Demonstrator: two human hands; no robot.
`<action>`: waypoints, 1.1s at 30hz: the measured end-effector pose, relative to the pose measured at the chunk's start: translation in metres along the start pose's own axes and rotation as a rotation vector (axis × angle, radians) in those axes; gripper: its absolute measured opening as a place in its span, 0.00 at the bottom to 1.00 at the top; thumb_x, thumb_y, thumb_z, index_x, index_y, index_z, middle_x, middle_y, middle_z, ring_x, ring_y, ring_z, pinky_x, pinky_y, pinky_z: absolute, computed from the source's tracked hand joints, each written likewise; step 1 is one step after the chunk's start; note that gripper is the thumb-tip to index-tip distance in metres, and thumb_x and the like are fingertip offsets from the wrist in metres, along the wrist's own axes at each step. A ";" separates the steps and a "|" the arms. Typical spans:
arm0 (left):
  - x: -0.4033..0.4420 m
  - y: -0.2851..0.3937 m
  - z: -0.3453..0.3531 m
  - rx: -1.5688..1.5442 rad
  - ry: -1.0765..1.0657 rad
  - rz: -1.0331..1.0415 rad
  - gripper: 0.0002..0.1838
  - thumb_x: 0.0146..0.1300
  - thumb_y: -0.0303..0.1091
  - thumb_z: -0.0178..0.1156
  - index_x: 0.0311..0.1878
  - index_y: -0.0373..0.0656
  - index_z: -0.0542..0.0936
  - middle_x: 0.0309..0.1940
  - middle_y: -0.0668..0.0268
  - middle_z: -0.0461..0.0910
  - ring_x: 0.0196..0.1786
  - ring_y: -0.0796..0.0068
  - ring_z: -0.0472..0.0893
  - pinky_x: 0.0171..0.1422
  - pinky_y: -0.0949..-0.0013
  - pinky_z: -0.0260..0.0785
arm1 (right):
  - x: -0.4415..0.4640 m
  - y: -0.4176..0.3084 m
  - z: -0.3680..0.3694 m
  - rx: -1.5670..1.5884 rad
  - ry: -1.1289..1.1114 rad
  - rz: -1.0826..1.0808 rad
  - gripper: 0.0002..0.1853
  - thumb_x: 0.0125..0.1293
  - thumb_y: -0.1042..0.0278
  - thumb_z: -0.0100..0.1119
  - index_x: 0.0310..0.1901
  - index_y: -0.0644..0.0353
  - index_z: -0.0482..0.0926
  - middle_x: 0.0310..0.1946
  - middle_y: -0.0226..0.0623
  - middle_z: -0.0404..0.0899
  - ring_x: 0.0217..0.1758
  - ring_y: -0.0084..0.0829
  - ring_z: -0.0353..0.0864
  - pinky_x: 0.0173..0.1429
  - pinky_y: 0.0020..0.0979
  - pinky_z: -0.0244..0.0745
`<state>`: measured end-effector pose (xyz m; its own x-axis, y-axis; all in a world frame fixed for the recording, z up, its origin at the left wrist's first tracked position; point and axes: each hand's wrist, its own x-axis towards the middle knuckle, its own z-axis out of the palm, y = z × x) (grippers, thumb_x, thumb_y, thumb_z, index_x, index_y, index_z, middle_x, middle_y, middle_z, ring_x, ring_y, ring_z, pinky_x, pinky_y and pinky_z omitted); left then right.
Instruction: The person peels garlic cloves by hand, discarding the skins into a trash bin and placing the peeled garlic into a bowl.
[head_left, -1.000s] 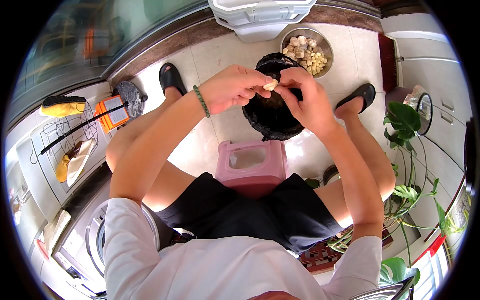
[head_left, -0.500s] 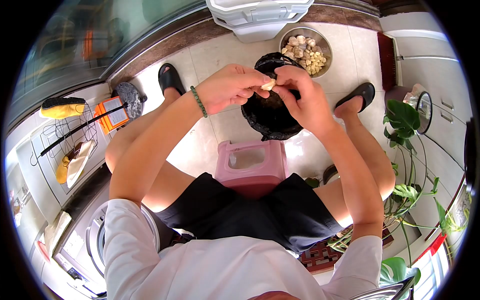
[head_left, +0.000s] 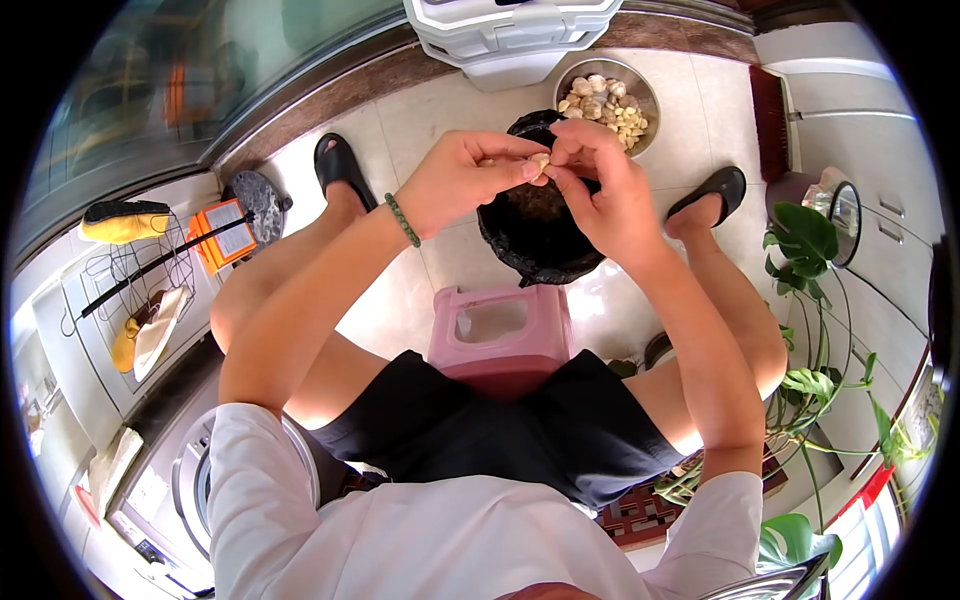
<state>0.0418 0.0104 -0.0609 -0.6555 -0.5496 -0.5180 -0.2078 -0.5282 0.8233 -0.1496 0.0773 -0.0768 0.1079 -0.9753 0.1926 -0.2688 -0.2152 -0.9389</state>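
Between my two hands is a small pale garlic clove (head_left: 541,165), held over the bin. My left hand (head_left: 480,172), with a green bead bracelet (head_left: 402,220) at the wrist, pinches the clove between thumb and fingers. From the other side my right hand (head_left: 603,180) closes its thumb and index finger at the clove's edge. Under both hands stands a bin lined with a black bag (head_left: 545,262), with brownish scraps inside. Just beyond it, a metal bowl (head_left: 655,112) holds whole garlic bulbs (head_left: 598,92) and peeled cloves (head_left: 628,128).
A pink plastic stool (head_left: 500,350) is between my legs. At the top stands a grey-white plastic container (head_left: 515,45). A leafy potted plant (head_left: 805,240) is on the right, and a wire rack (head_left: 135,270) with an orange box (head_left: 222,236) is on the left.
The clove has turned between my fingers, and my left thumb has shifted along it. My hands stay over the bin, and the view has shifted slightly.
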 end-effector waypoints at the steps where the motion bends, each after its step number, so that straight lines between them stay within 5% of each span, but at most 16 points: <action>1: 0.000 0.000 0.000 -0.019 0.009 0.018 0.17 0.68 0.39 0.63 0.55 0.40 0.82 0.39 0.68 0.86 0.34 0.91 0.75 0.31 0.82 0.61 | 0.001 -0.001 0.001 0.004 0.026 -0.007 0.23 0.61 0.87 0.58 0.55 0.57 0.68 0.33 0.36 0.76 0.34 0.33 0.82 0.40 0.31 0.80; 15: 0.000 0.000 0.003 -0.033 0.081 0.031 0.15 0.67 0.35 0.64 0.52 0.38 0.84 0.38 0.66 0.86 0.37 0.89 0.78 0.32 0.82 0.63 | 0.009 -0.013 -0.004 -0.198 -0.025 -0.045 0.20 0.61 0.84 0.57 0.55 0.56 0.74 0.37 0.41 0.80 0.36 0.43 0.81 0.39 0.37 0.77; 18: -0.001 0.001 0.004 -0.027 0.072 0.052 0.16 0.67 0.40 0.65 0.52 0.41 0.84 0.37 0.70 0.86 0.30 0.90 0.71 0.31 0.81 0.60 | 0.011 -0.015 -0.005 -0.205 -0.042 -0.074 0.21 0.60 0.86 0.55 0.55 0.57 0.75 0.37 0.42 0.80 0.36 0.43 0.82 0.40 0.36 0.78; 22: -0.002 0.003 0.005 -0.049 0.069 0.070 0.14 0.67 0.35 0.64 0.51 0.39 0.84 0.36 0.68 0.86 0.36 0.87 0.79 0.32 0.82 0.63 | 0.012 -0.018 -0.005 -0.174 -0.077 -0.037 0.23 0.58 0.88 0.53 0.54 0.57 0.76 0.38 0.42 0.80 0.36 0.43 0.82 0.40 0.36 0.78; 33: 0.003 0.001 0.000 -0.179 0.025 0.001 0.15 0.67 0.38 0.64 0.52 0.41 0.84 0.37 0.67 0.85 0.28 0.91 0.70 0.26 0.82 0.55 | 0.017 -0.015 -0.007 -0.193 -0.027 -0.113 0.23 0.61 0.86 0.56 0.57 0.54 0.73 0.37 0.40 0.78 0.36 0.42 0.81 0.39 0.37 0.77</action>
<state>0.0399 0.0079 -0.0617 -0.6370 -0.5650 -0.5245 -0.0729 -0.6331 0.7706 -0.1501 0.0641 -0.0573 0.1725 -0.9433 0.2837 -0.4314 -0.3312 -0.8391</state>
